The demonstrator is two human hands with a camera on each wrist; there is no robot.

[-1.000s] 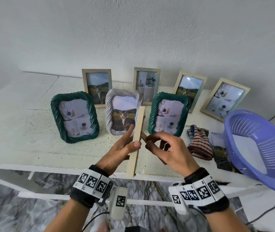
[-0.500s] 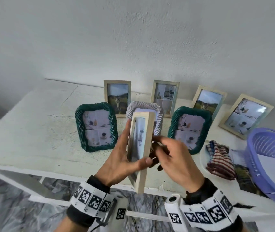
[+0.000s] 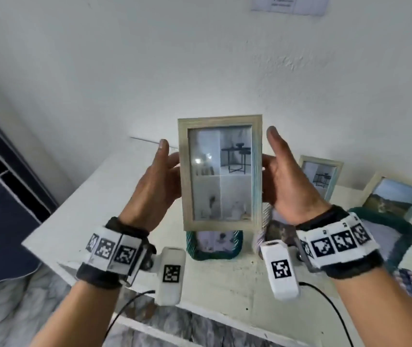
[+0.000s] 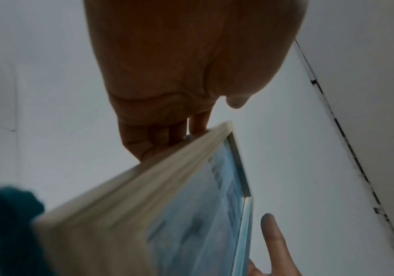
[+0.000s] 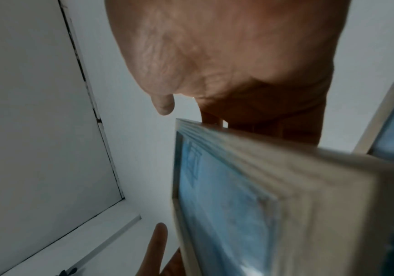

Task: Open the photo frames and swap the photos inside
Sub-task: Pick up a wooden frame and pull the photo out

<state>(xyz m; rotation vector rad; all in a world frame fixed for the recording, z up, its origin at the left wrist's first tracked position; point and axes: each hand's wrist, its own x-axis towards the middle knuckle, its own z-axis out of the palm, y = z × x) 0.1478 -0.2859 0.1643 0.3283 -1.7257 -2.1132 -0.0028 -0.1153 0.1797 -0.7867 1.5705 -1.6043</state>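
Frame [image 3: 220, 172] upright — glass toward camera

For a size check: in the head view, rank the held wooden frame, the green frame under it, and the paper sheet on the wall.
1. held wooden frame, though nearness inflates it
2. green frame, mostly hidden
3. paper sheet, cropped

Pale wood frame [image 3: 219, 122] upright, furniture pic [image 3: 222, 171] inside.

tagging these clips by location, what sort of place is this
Probably a plain indoor room with a display set up for the task, not a shop. A white table against a bare white wall carries several small photo frames, and both hands hold a wooden frame up.
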